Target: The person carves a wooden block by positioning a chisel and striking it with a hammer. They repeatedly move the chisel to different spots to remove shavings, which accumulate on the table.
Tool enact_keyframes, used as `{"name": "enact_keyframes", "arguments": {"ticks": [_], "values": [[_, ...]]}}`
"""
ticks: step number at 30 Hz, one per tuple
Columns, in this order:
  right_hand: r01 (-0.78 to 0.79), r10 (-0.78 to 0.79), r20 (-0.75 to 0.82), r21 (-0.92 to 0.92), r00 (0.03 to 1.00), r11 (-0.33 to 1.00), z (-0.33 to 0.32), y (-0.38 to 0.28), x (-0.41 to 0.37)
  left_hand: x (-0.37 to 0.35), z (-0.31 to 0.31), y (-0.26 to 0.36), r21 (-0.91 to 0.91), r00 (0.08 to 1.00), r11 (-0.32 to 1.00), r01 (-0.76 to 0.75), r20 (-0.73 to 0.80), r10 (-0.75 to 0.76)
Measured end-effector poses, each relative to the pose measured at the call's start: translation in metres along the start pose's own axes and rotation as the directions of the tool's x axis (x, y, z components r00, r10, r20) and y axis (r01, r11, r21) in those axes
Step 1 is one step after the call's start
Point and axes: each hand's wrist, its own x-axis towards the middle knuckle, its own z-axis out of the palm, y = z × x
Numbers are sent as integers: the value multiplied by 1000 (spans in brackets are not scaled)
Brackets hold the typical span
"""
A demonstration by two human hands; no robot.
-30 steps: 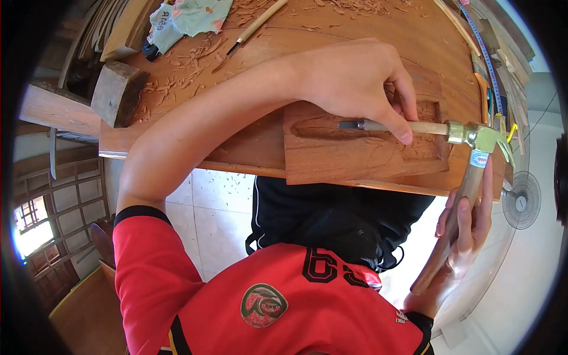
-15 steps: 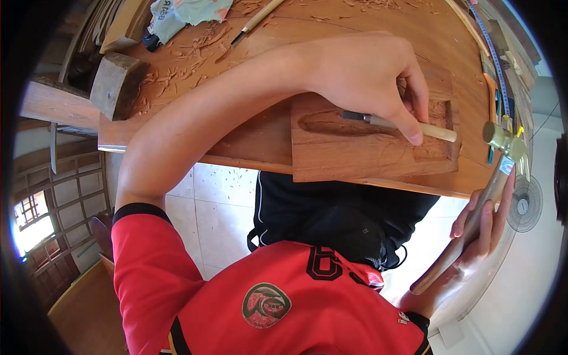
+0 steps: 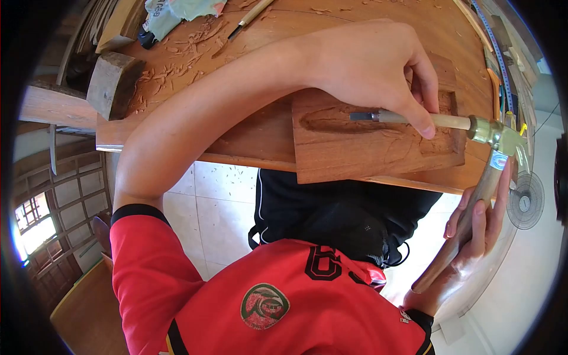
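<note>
My left hand point(image 3: 376, 68) is closed around the pale wooden handle of a chisel point(image 3: 452, 121), its dark metal blade pointing left. The tool lies at a low angle over a reddish-brown wooden board point(image 3: 337, 154) with a long rounded hollow and a rectangular recess carved into it. In my right hand point(image 3: 482, 236) is the wooden shaft of a hammer point(image 3: 494, 137) with a brass-coloured head. The hammer's face is right at the butt end of the chisel handle. Part of the recess is hidden by my left fingers.
Wood shavings point(image 3: 198, 41) lie scattered over the workbench point(image 3: 272, 151). Another chisel point(image 3: 254, 18) rests at the back, near a crumpled plastic bag point(image 3: 177, 16). A wood block point(image 3: 112, 86) stands at the left corner. A blue measuring tape point(image 3: 492, 36) and wood strips line the right edge.
The hammer head has come left and down onto the end of the chisel handle. The chisel and my left hand have shifted slightly right.
</note>
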Motion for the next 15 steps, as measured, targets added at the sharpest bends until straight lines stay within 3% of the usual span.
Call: {"name": "enact_keyframes", "arguments": {"ticks": [7,15], "values": [[73,-72,-59,18,996,997,-8,3,5,-2,-1,5,-21,999,999,27,-20,-27],[72,-72,13,-32,997,997,-8,5,3,-11,-15,25,-109,999,993,-45,8,46]]}}
